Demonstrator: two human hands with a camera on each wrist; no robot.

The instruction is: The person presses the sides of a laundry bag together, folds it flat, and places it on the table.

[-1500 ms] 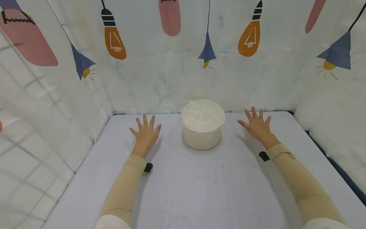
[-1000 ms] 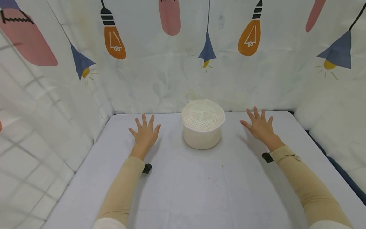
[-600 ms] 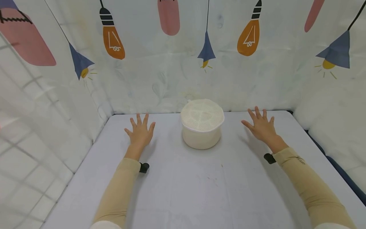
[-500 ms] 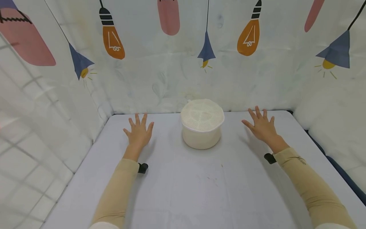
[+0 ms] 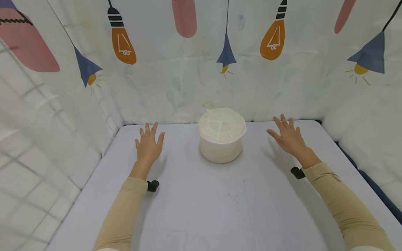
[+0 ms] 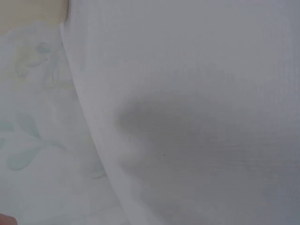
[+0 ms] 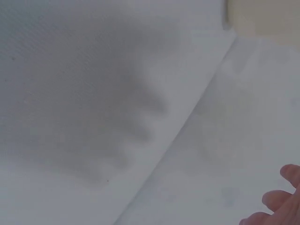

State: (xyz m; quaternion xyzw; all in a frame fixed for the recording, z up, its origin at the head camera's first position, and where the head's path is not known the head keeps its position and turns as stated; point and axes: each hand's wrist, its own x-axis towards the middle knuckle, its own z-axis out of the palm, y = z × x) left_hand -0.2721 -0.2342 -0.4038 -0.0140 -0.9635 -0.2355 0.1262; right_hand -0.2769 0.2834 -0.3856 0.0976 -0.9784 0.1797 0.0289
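Note:
A round cream tub (image 5: 221,152) with a perforated, net-like cover (image 5: 222,125) stands upright near the far edge of the white table. Left of it, my left hand (image 5: 148,146) is held over the table, fingers extended and touching nothing. My right hand (image 5: 289,138) is spread on the tub's other side, also holding nothing. In the left wrist view the tub (image 6: 30,14) shows at the top left corner, with one fingertip at the bottom left. The right wrist view catches the tub (image 7: 265,18) at the top right and several fingers (image 7: 283,204) at the bottom right.
The white-covered table (image 5: 201,202) carries a few small brown specks. A white curtain (image 5: 150,87) printed with lamps and bulbs hangs behind and at the sides. A dark camera sits under each wrist. Blurred hand shadows fall on the tablecloth.
My left hand has moved left, away from the tub, and turned so its fingers look closer together. My right hand has shifted slightly right. The tub has stayed in place.

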